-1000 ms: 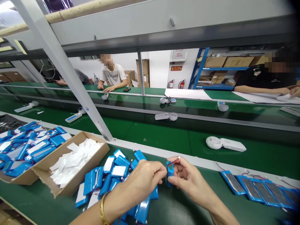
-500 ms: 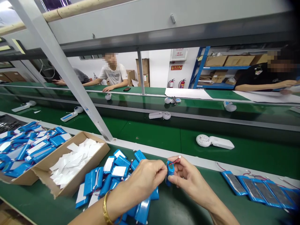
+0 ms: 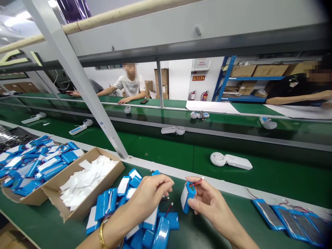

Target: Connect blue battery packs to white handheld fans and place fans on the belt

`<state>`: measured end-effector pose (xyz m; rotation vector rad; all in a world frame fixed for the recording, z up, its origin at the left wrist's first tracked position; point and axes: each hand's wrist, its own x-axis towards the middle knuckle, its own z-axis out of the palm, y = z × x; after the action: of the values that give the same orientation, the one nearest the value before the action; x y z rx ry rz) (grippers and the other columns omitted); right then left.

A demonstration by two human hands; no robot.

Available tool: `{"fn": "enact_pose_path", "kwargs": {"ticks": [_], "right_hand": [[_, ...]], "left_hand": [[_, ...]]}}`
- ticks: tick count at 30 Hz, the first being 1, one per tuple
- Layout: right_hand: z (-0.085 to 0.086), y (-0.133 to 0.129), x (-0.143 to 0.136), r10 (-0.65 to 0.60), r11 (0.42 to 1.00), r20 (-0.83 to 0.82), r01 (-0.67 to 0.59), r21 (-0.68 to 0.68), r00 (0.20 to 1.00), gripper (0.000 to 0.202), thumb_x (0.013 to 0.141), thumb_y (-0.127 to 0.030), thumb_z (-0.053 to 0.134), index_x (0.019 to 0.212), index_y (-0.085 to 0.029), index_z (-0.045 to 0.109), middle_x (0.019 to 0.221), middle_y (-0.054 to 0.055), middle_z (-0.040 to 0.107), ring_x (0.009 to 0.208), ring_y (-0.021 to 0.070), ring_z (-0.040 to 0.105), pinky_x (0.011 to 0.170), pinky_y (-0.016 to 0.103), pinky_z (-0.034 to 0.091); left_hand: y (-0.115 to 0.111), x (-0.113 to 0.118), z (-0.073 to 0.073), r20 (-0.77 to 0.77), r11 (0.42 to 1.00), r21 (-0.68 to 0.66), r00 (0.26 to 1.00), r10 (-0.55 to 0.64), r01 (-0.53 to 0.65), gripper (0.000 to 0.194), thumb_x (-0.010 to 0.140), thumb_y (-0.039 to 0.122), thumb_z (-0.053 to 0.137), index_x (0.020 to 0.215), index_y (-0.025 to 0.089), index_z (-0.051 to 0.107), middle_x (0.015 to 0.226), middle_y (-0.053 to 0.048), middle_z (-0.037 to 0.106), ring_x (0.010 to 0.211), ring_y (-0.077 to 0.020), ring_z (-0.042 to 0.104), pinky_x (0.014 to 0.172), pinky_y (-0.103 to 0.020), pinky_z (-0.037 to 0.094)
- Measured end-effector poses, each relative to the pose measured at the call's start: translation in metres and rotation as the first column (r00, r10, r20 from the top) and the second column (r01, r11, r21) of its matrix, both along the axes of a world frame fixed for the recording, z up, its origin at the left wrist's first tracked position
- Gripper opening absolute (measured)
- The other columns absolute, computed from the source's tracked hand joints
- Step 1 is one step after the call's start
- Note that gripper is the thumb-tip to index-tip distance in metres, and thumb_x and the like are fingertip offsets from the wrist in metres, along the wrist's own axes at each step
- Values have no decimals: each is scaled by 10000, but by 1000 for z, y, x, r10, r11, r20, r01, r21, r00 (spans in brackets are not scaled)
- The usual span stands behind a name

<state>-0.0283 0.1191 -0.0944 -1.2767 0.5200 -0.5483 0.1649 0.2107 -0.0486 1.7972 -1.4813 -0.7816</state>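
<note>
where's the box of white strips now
In the head view's lower left, the strip box stands between the pack-filled box and the loose blue packs by the left hand.

Battery point(image 3: 187, 198) in smooth, glossy plastic

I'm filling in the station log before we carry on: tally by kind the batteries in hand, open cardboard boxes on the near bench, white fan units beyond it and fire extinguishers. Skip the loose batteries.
Blue battery in the right hand: 1
Open cardboard boxes: 2
White fan units visible: 7
Fire extinguishers: 2
Total: 12
</note>
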Motion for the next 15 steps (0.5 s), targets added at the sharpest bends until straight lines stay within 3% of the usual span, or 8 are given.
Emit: {"fn": "enact_pose_path", "kwargs": {"ticks": [3,7,11,15], "right_hand": [[-2,-2,0,-26,999,46,24,36,999,505,759,-410,705,1190,-222,521,785,12,551,643,124,487,559,246,408],[-5,-4,-5,-18,991,49,11,136,999,475,744,-437,691,1150,-223,566,832,30,566,673,139,502,564,248,405],[-19,-2,-14,42,990,-72,-32,138,996,433,711,-380,684,1107,-229,598,1004,61,594,770,171,539,631,264,416],[-42,-3,-17,129,983,-162,-104,154,978,396,604,-251,695,994,-230,628,994,46,628,901,205,573,708,255,424]], "left_hand": [[-18,30,1,188,999,-36,981,37,-31,288,919,312,408,1073,217,632,974,-21,668,884,-145,632,814,-235,479],[-75,76,-12,492,998,56,871,-3,-29,359,882,231,467,1227,194,559,1223,-82,571,1075,-205,581,949,-308,450],[-148,115,-35,582,992,93,813,16,-87,490,848,219,579,1317,144,458,1412,-151,384,1273,-287,415,1066,-439,353],[-208,144,-54,647,987,46,757,89,-156,513,877,308,576,1341,168,409,1453,-131,308,1320,-309,323,1079,-547,293]]}}
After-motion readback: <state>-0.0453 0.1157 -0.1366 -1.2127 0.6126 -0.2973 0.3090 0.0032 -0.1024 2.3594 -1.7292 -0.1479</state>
